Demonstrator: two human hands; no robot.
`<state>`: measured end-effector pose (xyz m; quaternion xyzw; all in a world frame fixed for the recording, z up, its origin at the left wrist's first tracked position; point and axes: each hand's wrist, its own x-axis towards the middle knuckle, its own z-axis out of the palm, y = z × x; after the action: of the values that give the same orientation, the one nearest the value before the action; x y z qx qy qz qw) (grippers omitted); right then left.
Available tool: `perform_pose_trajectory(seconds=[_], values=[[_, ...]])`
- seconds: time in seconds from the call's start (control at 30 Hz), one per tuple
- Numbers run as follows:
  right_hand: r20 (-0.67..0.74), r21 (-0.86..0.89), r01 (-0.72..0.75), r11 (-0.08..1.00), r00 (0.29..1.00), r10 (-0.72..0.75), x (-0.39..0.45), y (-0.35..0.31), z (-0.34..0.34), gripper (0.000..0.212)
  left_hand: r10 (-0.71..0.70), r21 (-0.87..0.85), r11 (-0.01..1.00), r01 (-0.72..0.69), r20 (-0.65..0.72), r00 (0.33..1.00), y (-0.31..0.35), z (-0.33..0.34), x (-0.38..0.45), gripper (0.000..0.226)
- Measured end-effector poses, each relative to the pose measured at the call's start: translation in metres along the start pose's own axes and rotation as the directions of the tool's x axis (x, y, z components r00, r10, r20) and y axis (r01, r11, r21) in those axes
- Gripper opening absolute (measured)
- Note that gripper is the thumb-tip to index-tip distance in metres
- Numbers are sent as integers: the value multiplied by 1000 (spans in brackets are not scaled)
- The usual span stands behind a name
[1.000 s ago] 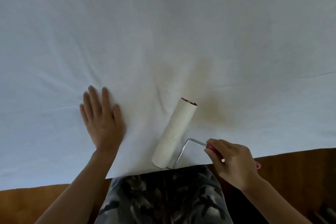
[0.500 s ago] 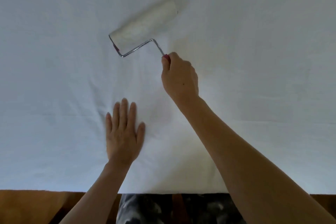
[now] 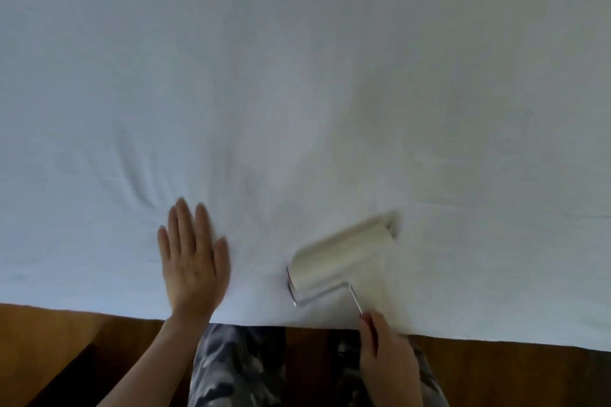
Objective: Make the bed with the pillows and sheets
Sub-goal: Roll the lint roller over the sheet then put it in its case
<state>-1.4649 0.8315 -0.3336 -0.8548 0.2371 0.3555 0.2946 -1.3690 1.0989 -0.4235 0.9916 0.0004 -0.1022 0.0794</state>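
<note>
A white sheet covers the bed and fills most of the view, with faint creases near its front edge. My left hand lies flat on the sheet near that edge, fingers straight and pointing away from me. My right hand grips the red handle of a lint roller. The roller's white drum rests on the sheet just right of my left hand, blurred by motion, and its bent metal arm runs back to the handle.
The sheet's front edge hangs over a brown wooden floor. My legs in camouflage trousers stand against the bed between my arms. No pillows are in view.
The lint roller has come back from far out on the sheet to the front edge, drawn towards me by my right hand. My left hand stays flat on the sheet.
</note>
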Motion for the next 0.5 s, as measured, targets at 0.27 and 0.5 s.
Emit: perform_pose_trajectory(seconds=[0.27, 0.5], values=[[0, -25, -9, 1000, 1000, 9, -37, 80, 5, 37, 54, 37, 998, -58, 99, 994, 19, 9, -69, 64], [-329, -76, 258, 963, 905, -268, 16, 5, -65, 30, 174, -107, 980, -167, 62, 983, 35, -5, -48, 59]])
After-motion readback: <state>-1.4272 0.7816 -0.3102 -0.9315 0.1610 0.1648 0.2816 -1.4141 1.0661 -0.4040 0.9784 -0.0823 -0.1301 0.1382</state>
